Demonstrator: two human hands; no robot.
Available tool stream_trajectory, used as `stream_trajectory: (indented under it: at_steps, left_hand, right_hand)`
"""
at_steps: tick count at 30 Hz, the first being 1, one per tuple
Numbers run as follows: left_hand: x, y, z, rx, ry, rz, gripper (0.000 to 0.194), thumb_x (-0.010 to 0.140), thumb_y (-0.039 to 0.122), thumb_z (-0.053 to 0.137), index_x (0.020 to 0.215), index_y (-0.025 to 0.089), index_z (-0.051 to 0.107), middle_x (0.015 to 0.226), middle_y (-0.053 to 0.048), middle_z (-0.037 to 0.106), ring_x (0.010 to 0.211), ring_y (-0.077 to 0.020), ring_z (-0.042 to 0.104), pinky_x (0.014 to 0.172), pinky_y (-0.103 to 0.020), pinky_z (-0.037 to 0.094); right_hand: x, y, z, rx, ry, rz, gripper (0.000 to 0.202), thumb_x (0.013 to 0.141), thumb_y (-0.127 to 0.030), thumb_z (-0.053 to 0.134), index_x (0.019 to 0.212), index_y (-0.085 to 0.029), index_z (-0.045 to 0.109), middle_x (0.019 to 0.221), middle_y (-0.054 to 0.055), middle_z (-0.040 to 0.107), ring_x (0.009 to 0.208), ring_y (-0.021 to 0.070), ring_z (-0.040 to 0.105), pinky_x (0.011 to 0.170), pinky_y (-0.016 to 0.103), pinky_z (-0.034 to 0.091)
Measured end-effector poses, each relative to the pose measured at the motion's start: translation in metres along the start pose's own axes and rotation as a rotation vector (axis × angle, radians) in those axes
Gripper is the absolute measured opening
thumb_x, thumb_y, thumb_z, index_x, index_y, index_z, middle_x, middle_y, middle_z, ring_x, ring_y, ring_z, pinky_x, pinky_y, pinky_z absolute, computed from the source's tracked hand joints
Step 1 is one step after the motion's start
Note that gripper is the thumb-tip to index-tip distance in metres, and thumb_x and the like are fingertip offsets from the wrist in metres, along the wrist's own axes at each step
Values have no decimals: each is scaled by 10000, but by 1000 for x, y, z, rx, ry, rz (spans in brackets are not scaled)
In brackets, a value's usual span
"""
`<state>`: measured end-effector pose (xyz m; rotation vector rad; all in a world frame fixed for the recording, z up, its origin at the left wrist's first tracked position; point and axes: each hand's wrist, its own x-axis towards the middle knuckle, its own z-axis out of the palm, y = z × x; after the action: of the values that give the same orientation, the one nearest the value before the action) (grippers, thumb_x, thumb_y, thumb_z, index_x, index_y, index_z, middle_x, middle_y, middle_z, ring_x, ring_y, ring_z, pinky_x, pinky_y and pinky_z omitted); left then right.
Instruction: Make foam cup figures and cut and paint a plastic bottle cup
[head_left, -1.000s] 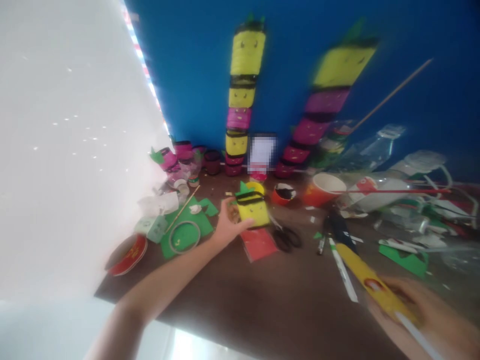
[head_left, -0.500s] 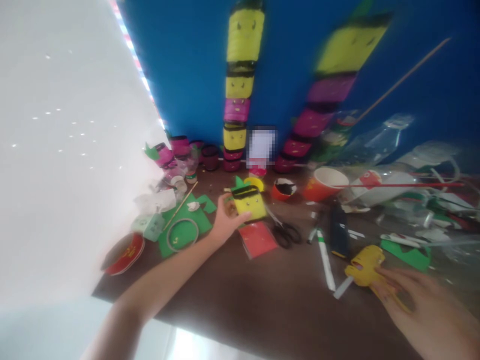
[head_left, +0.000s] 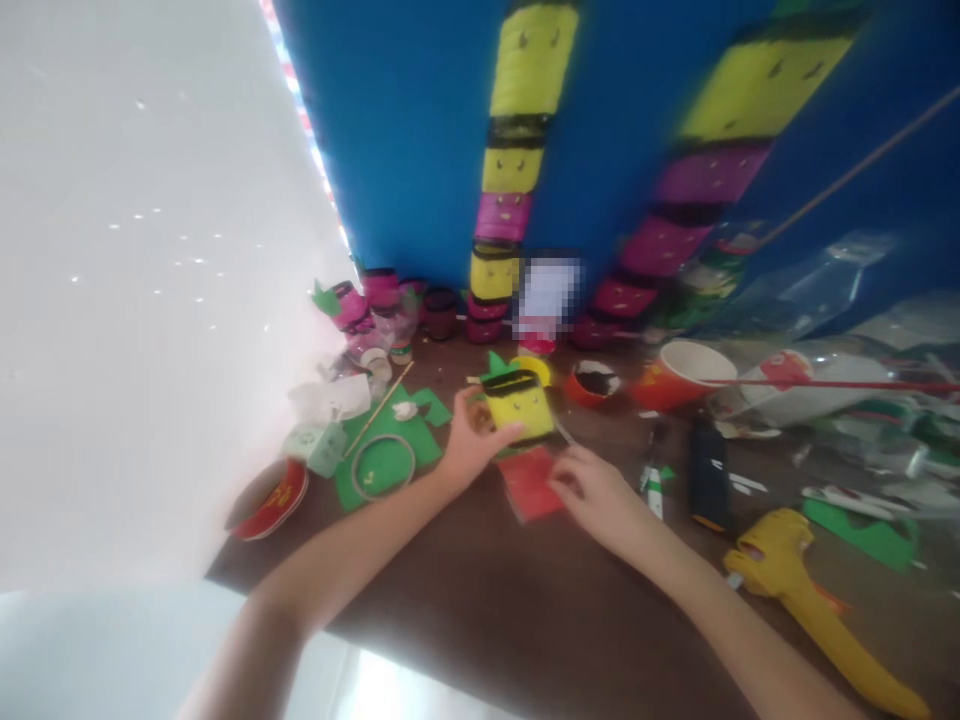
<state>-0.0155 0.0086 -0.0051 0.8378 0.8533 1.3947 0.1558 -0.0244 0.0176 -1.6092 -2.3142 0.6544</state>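
Note:
My left hand grips a small yellow pot with black bands and a face, its thumb across the front. Green leaf shapes stick up behind the pot. My right hand is closed just to the right, over the scissors' place and beside a red square sheet; what its fingers hold, if anything, is too small to make out. A yellow glue gun lies on the dark table at the right, apart from both hands.
Green sheets with a clear ring lie at the left, near a red bowl. A red cup, a dark-filled red cup, a dark cutter and clear plastic bottles stand or lie at the right.
My right hand has let go of the yellow glue gun and moved left, close to the pot and red sheet. The view has shifted slightly. My left hand still grips the pot.

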Motion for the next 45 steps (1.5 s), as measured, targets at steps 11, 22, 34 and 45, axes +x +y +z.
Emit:
stream_trajectory:
  at_steps: [11, 22, 34, 45]
  left_hand:
    - [0, -2, -1, 11, 2, -5, 724, 516, 311, 827, 1071, 222, 372, 933, -29, 588, 922, -191, 603, 882, -397, 461]
    - [0, 0, 1, 5, 0, -2, 707, 512, 318, 827, 1041, 221, 368, 896, -16, 585, 923, -192, 605, 903, -410, 445]
    - [0, 0, 0, 44, 12, -13, 716, 506, 342, 826, 1045, 216, 373, 902, -24, 594, 914, -194, 612, 893, -403, 454]
    - [-1, 2, 1, 28, 13, -17, 708, 505, 320, 827, 1041, 214, 377, 911, -28, 603, 924, -208, 614, 904, -422, 446]
  right_hand:
    - [2, 6, 8, -36, -19, -111, 199, 794, -61, 392, 674, -193, 481, 810, 49, 501, 713, 149, 534, 709, 289, 446]
    - [1, 6, 3, 47, -19, -79, 175, 814, -110, 407, 676, -204, 462, 815, 53, 499, 766, 165, 541, 746, 308, 447]
    - [-4, 3, 7, 58, -4, -71, 190, 796, -68, 372, 678, -199, 443, 832, 48, 481, 734, 153, 514, 731, 298, 430]
    - [-2, -1, 8, 29, 39, -109, 217, 767, -44, 375, 632, -198, 446, 777, 43, 484, 682, 145, 501, 670, 287, 432]
